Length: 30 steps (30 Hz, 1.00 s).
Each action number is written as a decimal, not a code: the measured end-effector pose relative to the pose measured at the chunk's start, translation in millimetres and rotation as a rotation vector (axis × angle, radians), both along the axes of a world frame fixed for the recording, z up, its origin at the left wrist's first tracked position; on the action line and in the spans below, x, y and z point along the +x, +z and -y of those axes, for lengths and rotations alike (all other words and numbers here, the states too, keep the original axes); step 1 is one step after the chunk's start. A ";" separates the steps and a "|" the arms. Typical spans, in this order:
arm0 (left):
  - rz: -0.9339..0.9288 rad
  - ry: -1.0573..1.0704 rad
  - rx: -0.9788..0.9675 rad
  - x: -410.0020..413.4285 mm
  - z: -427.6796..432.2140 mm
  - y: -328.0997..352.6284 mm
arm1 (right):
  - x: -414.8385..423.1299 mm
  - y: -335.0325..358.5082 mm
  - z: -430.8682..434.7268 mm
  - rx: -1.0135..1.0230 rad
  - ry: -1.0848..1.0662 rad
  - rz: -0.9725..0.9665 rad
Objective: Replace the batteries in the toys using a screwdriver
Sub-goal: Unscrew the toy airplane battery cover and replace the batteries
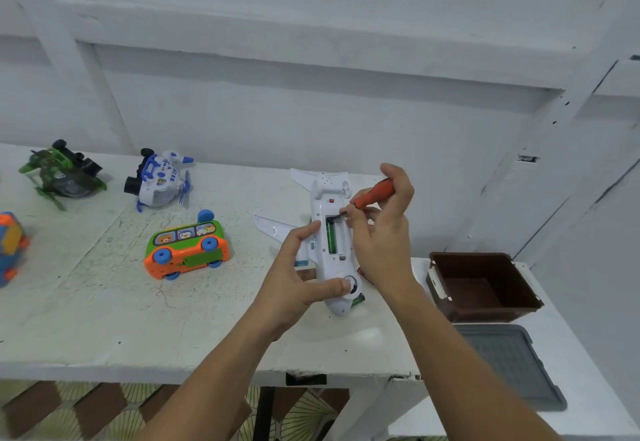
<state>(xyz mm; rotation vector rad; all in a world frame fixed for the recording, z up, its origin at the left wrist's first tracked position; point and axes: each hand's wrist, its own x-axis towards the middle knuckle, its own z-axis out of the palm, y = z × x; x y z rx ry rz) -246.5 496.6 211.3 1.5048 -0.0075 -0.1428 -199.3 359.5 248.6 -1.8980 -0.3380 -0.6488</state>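
**A:** What lies closest to you?

**B:** The front edge of the white table (pixel 104 319), and low on my right a grey ridged lid (pixel 509 364) lying flat on a second white surface.

**A:** And your hands?

**B:** My left hand (pixel 298 267) grips the white toy airplane (pixel 337 304), which lies belly-up on the table with its nose towards me. My thumb presses on the round wheel part near the nose, and my fingers curl round the plane's left side. My right hand (pixel 384 233) is wrapped round the orange handle of the screwdriver (pixel 375 193). The dark tip sits at the far end of the open battery bay.

**A:** Any batteries showing?

**B:** One green battery (pixel 331 238) lies lengthwise inside the bay. A second green one (pixel 358 299) pokes out from under the nose, on the table.

**A:** Beyond that?

**B:** A brown open box (pixel 485 285) stands to the right, just past the lid. Left of the plane an orange and green toy bus (pixel 187 250) lies on its side. An orange and blue toy (pixel 10 246) is cut off at the left edge. Farthest back, by the wall, are a white and blue toy (pixel 159 181) and a green camouflage toy (pixel 62 174).
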 end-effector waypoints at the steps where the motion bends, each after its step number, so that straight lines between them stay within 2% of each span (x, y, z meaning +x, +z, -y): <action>1: 0.006 0.003 0.002 0.5 0.2 0.4 | 0.3 1.1 0.2 -0.005 0.000 -0.006; 17: 0.054 0.007 0.119 0.1 -1.3 -2.0 | 8.8 35.4 16.9 0.075 0.095 -0.240; 24: 0.076 0.018 0.135 1.2 -3.1 -1.5 | -0.8 38.1 32.3 0.016 0.166 -0.360; 27: 0.087 0.016 0.147 2.8 -2.7 1.3 | -2.0 36.3 39.0 0.110 0.149 -0.380; 30: 0.105 0.002 0.158 3.4 -2.9 0.3 | 1.6 29.7 40.9 0.177 0.080 -0.320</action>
